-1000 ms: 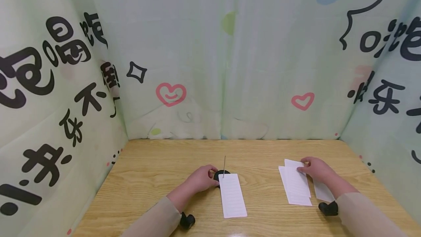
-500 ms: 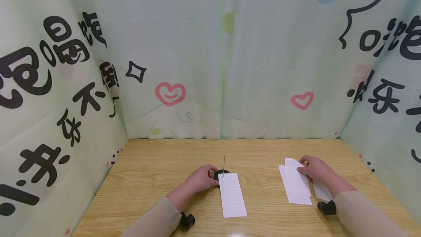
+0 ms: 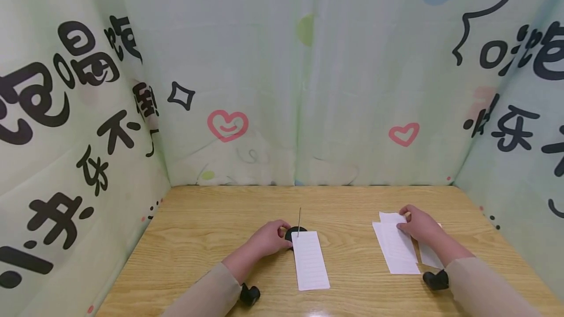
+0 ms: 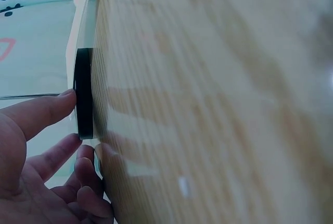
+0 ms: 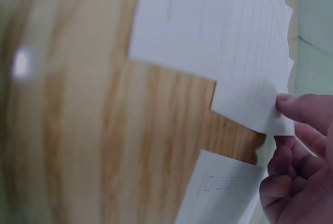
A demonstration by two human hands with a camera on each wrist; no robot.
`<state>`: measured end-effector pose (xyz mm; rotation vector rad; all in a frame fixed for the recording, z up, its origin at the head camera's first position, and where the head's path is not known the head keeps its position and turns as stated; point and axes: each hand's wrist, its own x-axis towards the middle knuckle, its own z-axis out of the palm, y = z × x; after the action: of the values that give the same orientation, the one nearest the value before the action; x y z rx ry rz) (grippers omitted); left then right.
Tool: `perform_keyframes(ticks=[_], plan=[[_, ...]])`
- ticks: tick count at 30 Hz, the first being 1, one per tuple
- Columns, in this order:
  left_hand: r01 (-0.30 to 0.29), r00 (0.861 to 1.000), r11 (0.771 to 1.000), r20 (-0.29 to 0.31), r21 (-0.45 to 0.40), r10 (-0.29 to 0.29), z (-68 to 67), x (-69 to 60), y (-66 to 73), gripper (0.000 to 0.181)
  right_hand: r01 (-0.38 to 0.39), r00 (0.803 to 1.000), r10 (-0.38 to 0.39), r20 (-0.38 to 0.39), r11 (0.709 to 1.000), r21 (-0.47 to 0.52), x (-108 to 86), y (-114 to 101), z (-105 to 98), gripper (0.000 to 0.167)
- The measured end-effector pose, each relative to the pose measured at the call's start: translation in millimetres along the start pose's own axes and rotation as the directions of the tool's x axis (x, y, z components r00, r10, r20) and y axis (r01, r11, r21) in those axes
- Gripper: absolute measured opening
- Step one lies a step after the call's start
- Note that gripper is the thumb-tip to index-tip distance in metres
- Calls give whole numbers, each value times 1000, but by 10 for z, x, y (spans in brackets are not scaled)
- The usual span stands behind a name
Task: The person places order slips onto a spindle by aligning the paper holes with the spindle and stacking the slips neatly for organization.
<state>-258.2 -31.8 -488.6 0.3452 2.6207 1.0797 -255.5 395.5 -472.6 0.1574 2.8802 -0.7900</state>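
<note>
left hand [image 3: 270, 237] pinches one black disc [image 4: 85, 99] beside one slip [image 3: 310, 260]; right hand [image 3: 419, 226], now slightly farther forward, pinches among at least three sheets [image 3: 397, 251].

Desk: What is lost in the head view?

Photographer: The slip [image 3: 311, 261] covers part of the base [image 3: 294, 230], lower centre. At lower right, the right hand [image 3: 420, 226] hides a corner of the sheets [image 3: 394, 246], their print too fine to read. Both sleeves [image 3: 204, 292] exit the bottom edge.

Desk: And the wrist views?

Photographer: In the left, the table [image 4: 223, 109] blurs at right; the frame's left edge crops the left hand [image 4: 36, 193]. In the right, the bottom edge cuts off a lone sheet [image 5: 223, 190].
</note>
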Motion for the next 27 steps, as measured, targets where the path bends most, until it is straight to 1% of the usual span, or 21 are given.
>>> perform_keyframes(ticks=[3, 7, 10, 15, 22, 27], plan=[[2, 1000, 1000, 3, 0, -2, -5, 1, -4, 41, -3, 1000, 3, -4, 999, 34, -19, -3, 1, 47], [-5, 1000, 1000, 8, -3, 5, -18, -14, 4, 42, 23, 999, -20, -44, 998, 54, -48, -1, -7, 51], [-8, 1000, 1000, 12, -7, 8, -28, -31, 11, 42, 48, 996, -43, -78, 997, 60, -73, -1, -21, 50], [-12, 1000, 1000, 19, -5, 12, -41, -50, 23, 43, 66, 992, -58, -108, 995, 74, -121, -11, -55, 48], [-14, 1000, 1000, 26, -4, 14, -58, -68, 57, 44, 115, 980, -99, -175, 990, 84, -198, -35, -101, 46], [-13, 1000, 1000, 29, 0, 13, -55, -64, 60, 44, 122, 974, -100, -202, 987, 104, -259, -112, -154, 47]])
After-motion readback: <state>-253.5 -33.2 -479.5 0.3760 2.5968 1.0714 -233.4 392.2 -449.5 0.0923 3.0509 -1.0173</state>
